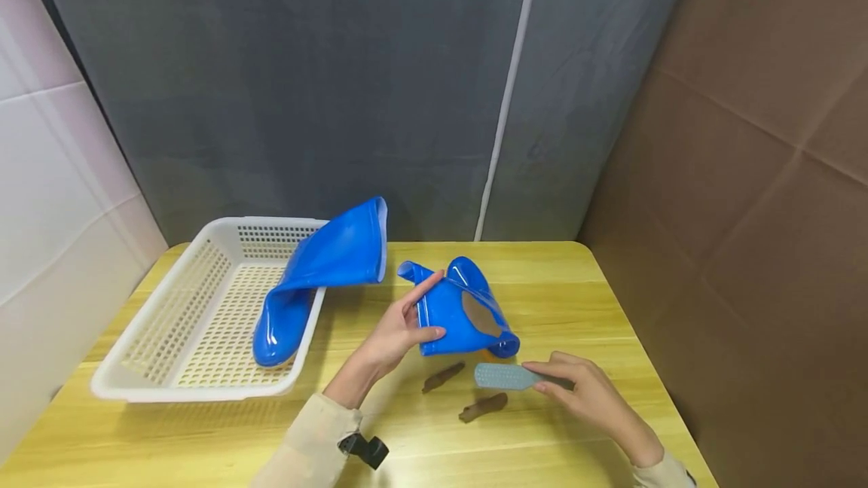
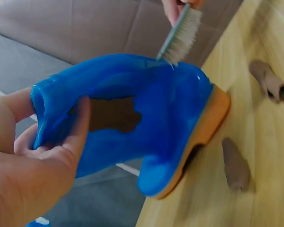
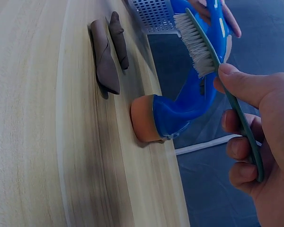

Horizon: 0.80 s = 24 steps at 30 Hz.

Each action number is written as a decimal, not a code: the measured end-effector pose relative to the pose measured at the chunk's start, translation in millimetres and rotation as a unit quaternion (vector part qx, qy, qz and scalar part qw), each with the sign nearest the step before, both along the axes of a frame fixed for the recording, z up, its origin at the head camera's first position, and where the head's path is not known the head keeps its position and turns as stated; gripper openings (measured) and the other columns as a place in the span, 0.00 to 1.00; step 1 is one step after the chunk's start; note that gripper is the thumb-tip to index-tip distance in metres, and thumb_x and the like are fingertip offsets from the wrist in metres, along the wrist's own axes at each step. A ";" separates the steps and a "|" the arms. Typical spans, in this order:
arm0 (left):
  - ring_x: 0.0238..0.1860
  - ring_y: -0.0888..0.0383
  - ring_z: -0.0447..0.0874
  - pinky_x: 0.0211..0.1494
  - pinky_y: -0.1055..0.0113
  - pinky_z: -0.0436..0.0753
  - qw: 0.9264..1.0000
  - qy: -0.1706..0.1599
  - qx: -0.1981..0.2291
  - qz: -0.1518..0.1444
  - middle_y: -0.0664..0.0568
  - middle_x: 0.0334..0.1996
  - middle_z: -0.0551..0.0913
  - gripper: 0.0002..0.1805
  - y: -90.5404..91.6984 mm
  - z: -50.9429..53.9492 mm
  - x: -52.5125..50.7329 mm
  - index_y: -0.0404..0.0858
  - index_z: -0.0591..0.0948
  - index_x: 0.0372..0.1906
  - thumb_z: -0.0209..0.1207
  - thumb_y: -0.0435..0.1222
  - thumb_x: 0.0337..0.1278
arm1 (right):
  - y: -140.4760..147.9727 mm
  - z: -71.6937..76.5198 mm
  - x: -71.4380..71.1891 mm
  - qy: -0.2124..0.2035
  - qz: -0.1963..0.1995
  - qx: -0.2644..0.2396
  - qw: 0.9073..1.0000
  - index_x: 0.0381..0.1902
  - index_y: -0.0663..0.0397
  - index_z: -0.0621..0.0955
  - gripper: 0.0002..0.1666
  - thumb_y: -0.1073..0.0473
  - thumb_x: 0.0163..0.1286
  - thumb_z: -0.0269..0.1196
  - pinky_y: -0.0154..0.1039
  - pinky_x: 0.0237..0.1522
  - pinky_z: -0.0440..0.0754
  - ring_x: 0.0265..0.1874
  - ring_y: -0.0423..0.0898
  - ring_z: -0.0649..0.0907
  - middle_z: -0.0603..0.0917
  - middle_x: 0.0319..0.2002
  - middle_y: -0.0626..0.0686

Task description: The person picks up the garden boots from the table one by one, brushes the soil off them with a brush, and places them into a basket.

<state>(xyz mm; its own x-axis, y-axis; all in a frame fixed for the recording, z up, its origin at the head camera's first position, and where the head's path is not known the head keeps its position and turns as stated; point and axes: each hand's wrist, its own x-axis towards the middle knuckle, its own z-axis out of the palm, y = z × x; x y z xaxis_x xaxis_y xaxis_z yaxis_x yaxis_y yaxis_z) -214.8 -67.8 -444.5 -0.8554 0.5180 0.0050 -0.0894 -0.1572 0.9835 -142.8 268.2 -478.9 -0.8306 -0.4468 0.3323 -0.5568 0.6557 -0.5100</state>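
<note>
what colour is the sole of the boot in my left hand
The sole is orange, seen best in the left wrist view.

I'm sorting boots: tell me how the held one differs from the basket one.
The held boot has a brown patch on its shaft; the basket boot shows none on its visible side. The left hand grips the held boot near its opening; no hand touches the basket boot, which leans over the white basket's rim. Both are glossy blue.

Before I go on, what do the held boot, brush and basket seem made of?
Held boot: probably glossy rubber or PVC, by its bright highlights and soft-looking folds. Brush: likely matte plastic, evenly grey-green with little shine; bristles pale, fibre unclear. Basket: apparently smooth moulded plastic, by its regular perforations.
</note>
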 end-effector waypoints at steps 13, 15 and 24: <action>0.75 0.28 0.55 0.70 0.38 0.71 0.980 0.076 -0.185 0.009 0.37 0.80 0.43 0.43 -12.1 -1.9 18.7 0.62 0.42 0.79 0.54 0.45 0.72 | 3.0 1.5 0.6 -0.013 -0.008 0.000 1.000 0.54 0.39 0.86 0.19 0.53 0.63 0.68 0.26 0.23 0.69 0.21 0.26 0.64 0.70 0.25 0.32; 0.75 0.29 0.56 0.70 0.37 0.70 0.978 0.068 -0.197 0.026 0.36 0.80 0.44 0.43 -10.7 -2.1 22.4 0.60 0.42 0.80 0.55 0.47 0.71 | 3.7 1.7 0.6 -0.013 -0.009 0.001 1.000 0.54 0.38 0.86 0.19 0.53 0.64 0.68 0.26 0.23 0.69 0.22 0.26 0.64 0.70 0.25 0.32; 0.72 0.31 0.61 0.67 0.38 0.74 0.977 0.066 -0.191 0.068 0.38 0.78 0.51 0.49 -7.4 -18.1 28.6 0.57 0.50 0.79 0.66 0.40 0.60 | 5.7 2.5 -2.7 0.020 0.016 -0.017 1.000 0.53 0.43 0.86 0.20 0.58 0.62 0.69 0.25 0.25 0.70 0.23 0.26 0.65 0.72 0.26 0.33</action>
<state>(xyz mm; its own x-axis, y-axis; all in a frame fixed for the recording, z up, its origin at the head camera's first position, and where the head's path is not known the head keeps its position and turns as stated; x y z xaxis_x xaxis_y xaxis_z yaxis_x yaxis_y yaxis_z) -186.1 -75.2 -462.6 -0.9215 0.3850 -0.0513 0.0387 0.2225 0.9742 -145.5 273.8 -476.4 -0.8019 -0.4610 0.3800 -0.5974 0.6200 -0.5086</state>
